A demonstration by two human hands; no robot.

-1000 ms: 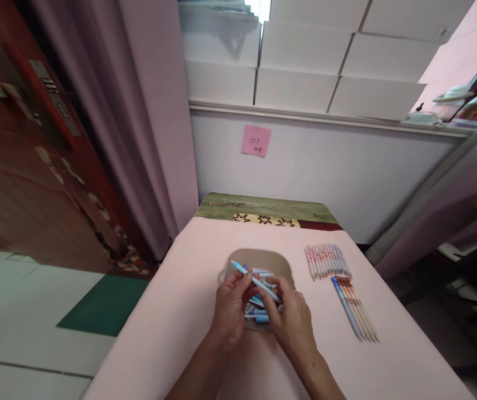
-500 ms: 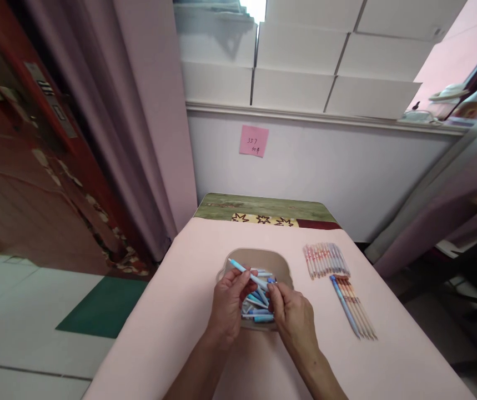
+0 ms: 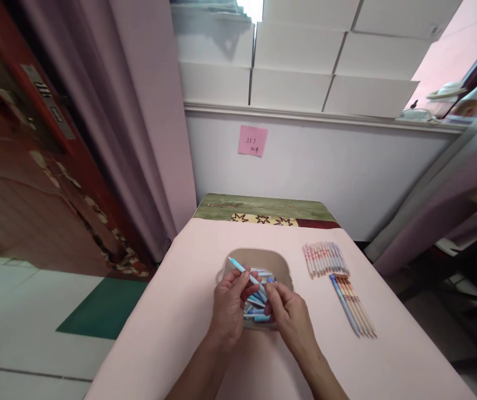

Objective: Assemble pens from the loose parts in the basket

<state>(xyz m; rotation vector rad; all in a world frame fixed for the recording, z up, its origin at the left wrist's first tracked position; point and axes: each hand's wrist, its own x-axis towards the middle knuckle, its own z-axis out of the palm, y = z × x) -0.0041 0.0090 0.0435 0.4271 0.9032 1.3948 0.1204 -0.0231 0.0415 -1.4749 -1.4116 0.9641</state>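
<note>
A light blue pen (image 3: 237, 264) slants over a beige plastic basin (image 3: 265, 256). Its upper end points away to the left. My left hand (image 3: 227, 305) is closed round the pen's middle, thumb on top. The fingers of my right hand (image 3: 294, 314) are pinched at the lower end of the same pen, partly hiding it. Beneath both hands, the basin holds several loose blue and white pens (image 3: 259, 312). My hands cover part of the basin's near side.
To the right on the pink-covered table (image 3: 171, 333), a row of pens with reddish marks (image 3: 325, 260) lies beyond a second row of brownish pens (image 3: 357, 311), with a blue pen (image 3: 344, 305) at its left edge. A pink note (image 3: 252, 141) sticks to the wall.
My right hand has shifted slightly left and down along the pen, its fingers now covering more of the lower end. My left hand has hardly moved.
</note>
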